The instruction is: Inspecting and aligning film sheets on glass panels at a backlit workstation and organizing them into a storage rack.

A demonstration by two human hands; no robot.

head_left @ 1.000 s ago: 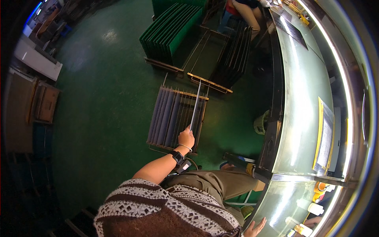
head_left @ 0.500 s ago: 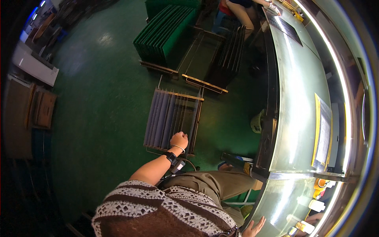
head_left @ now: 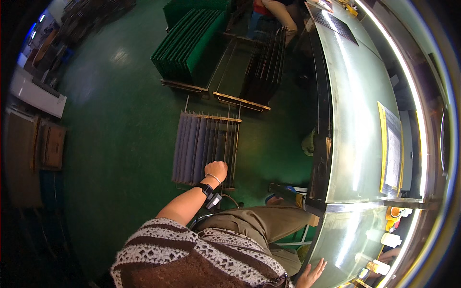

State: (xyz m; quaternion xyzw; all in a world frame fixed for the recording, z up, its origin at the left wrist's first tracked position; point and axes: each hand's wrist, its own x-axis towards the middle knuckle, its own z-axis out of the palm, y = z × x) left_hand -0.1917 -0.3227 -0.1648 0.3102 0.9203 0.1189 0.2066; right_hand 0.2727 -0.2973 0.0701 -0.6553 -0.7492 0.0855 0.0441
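My left hand (head_left: 216,171) reaches down at the near side of a low rack (head_left: 218,118) on the floor. Its fingers are closed over the top edges of the upright sheets there; what they grip, if anything, is hidden beneath the hand. Bluish-grey panels (head_left: 190,149) stand on edge in the rack's left part, with thin dark sheets beside them on the right. Down at the lower right, my right hand (head_left: 311,274) lies with stretched fingers at the edge of the pale, shiny worktable (head_left: 355,158), holding nothing.
Farther off, green panels (head_left: 192,45) and dark panels (head_left: 266,62) fill floor racks. A seated person (head_left: 283,17) is at the table's far end, near a dark sheet (head_left: 335,26). A yellow-edged paper sheet (head_left: 391,149) and small bottles (head_left: 390,239) line the table's right side.
The view has shifted slightly, so the racks and table sit a little differently. My left hand stays closed at the rack, and my right hand still rests at the table edge.
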